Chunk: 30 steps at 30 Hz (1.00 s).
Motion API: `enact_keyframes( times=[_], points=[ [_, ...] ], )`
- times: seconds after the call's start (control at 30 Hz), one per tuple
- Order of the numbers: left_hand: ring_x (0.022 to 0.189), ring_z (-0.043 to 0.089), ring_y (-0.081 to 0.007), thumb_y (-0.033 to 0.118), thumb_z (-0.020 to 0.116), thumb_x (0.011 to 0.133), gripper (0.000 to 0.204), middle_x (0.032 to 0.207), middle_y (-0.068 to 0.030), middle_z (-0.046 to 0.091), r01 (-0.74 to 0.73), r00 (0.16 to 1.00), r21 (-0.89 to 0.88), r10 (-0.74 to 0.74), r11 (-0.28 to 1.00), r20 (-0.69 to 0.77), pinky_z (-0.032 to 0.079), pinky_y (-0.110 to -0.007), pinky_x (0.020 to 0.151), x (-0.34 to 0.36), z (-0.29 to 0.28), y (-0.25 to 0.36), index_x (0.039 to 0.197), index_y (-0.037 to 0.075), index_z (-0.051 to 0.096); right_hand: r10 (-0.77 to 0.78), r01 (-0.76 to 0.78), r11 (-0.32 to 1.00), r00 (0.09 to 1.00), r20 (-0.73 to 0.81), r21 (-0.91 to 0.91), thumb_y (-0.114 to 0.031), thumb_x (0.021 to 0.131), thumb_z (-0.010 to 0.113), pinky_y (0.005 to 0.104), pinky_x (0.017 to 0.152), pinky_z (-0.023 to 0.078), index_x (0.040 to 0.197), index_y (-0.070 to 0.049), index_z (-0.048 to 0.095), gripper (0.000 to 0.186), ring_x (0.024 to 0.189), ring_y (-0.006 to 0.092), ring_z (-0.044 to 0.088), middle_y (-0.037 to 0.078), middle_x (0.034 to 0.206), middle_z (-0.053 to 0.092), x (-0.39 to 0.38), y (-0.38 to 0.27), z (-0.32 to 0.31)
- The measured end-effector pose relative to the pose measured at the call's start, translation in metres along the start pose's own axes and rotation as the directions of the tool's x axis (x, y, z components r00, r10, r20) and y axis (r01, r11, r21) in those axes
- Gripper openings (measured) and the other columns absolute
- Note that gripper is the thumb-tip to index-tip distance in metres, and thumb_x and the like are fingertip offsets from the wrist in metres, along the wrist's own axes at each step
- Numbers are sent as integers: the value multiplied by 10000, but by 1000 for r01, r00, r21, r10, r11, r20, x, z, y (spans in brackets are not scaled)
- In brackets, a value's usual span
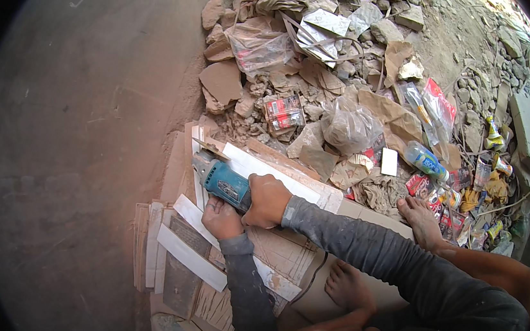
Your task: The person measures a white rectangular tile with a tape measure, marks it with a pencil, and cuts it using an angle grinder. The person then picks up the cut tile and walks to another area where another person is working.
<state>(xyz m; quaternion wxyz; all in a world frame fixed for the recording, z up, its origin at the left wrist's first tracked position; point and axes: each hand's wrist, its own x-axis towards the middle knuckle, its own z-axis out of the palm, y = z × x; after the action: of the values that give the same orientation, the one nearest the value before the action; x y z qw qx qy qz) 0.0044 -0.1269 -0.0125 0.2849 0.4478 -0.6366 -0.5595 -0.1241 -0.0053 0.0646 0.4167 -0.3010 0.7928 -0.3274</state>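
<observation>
A teal angle grinder with a grey metal head lies across the stacked tiles, its thin disc turned away from me at the far end. My right hand is wrapped round the rear of its body. Against the near left side of the same tool, my left hand is closed, its fingers curled on the casing and partly hidden. Just beyond the grinder a long white tile strip rests on a tan board. Under my left hand lie more cut strips, among them a white one.
A grey wall rises along the left. Rubble and torn paper heap up ahead. Crumpled plastic bags, a plastic bottle and wrappers lie to the right. A dark cord runs near my bare feet.
</observation>
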Motion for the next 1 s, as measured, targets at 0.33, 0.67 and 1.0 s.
enact_keyframes(
  times=[0.33,0.67,1.0],
  points=[
    [920,716,-211,-126,577,888,321,1080,-178,730,72,997,-121,-72,990,9,584,-318,856,1,2,5,1199,-175,640,-16,16,1000,1000,-20,19,-268,658,818,446,890,613,1107,145,608,644,1000,454,733,342,1065,698,-4,4,3],
    [887,712,-206,-148,579,892,257,1053,-168,731,72,997,-124,-73,990,-2,600,-342,822,1,4,8,1138,-152,656,-25,26,999,999,-38,22,-359,628,906,468,863,606,1086,135,621,731,973,460,728,333,981,713,-4,6,3],
    [899,714,-240,-145,556,884,299,1065,-187,715,111,994,-135,-109,985,19,624,-390,802,-2,4,16,1173,-147,629,18,-18,999,1000,19,30,-265,672,811,438,916,603,1114,139,629,625,1039,445,728,340,1081,707,-16,7,-5]
  ],
)
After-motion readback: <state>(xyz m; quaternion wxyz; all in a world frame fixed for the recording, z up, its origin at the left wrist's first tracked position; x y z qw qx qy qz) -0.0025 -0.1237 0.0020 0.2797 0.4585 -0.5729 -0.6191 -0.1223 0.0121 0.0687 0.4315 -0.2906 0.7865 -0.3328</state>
